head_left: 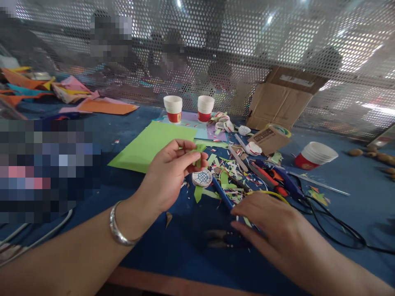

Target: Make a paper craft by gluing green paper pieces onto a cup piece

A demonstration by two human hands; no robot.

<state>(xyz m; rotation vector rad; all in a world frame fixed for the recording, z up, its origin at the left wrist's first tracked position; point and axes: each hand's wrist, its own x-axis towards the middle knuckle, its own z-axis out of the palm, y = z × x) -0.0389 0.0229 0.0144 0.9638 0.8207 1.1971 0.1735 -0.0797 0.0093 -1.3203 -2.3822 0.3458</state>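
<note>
The green strip [200, 147] sits just beyond the disc [202, 177], pinched in the grip of the left hand [168, 172]. Nearer than the disc, to its right, the right hand [273, 218] is at the blue stick [222, 193]; I cannot tell whether it grasps it. Paper handling seems in hand, calling for a light touch next. Beyond the disc, markings on cups [174, 117] and carton [279, 100] are unreadable.
</note>
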